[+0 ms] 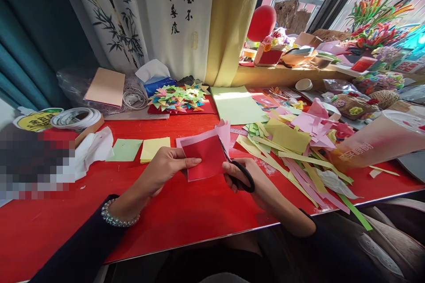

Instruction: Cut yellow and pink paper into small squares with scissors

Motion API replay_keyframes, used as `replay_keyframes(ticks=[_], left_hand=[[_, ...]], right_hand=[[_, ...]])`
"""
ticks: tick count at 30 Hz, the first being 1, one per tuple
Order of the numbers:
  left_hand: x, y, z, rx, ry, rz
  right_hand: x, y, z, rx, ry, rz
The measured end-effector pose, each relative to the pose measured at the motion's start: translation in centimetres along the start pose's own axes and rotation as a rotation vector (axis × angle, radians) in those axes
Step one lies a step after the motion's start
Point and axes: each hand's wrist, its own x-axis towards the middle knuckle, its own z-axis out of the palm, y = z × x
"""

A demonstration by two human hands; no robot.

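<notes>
Between finger and thumb, my left hand (pixel 171 163) pinches a red paper square (pixel 207 154) by its left side. Pink paper (pixel 223 131) lies behind the red piece and sticks out along its top. My right hand (pixel 244 174) is closed round the black handles of scissors (pixel 247 181). Their blades run along the right edge of the red paper, partly hidden by it. Left of the hands, a green paper square (pixel 125 150) and a stack of yellow paper squares (pixel 154 148) lie flat on the red table (pixel 133 225).
A heap of paper strips and scraps (pixel 299 159) covers the right side, beside a tilted plastic cup (pixel 381 137). Folded paper pieces (pixel 179 96) and a pale green sheet (pixel 237 104) sit at the back. Tape rolls (pixel 76 118) and crumpled tissue (pixel 94 150) are at left.
</notes>
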Motion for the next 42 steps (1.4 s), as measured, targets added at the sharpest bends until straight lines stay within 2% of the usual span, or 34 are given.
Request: replay_keyframes(ticks=[4, 12, 19, 26, 34, 38, 42], left_hand=[[-0.18, 0.05, 0.2, -0.018, -0.053, -0.008], [0.1, -0.15, 0.12, 0.032, -0.024, 0.006], [-0.18, -0.11, 0.37, 0.0, -0.075, -0.006], [-0.13, -0.31, 0.25, 0.023, -0.058, 0.024], [-0.63, 0.44, 0.81, 0.024, -0.099, -0.035], [-0.57, 0.42, 0.75, 0.037, -0.064, -0.025], [-0.29, 0.39, 0.21, 0.019, -0.026, -0.061]], right_hand=[[0.1, -0.4, -0.27, -0.061, -0.025, 0.002], [-0.02, -0.35, -0.09, -0.055, 0.043, -0.014], [0.08, -0.76, -0.07, -0.036, -0.007, 0.002], [0.16, -0.72, 0.01, -0.035, 0.031, -0.015], [0.27, -0.74, 0.06, 0.024, 0.038, 0.021], [0.33, -0.71, 0.05, -0.014, 0.073, 0.008], [0.33, -0.61, -0.04, -0.036, 0.057, -0.012]])
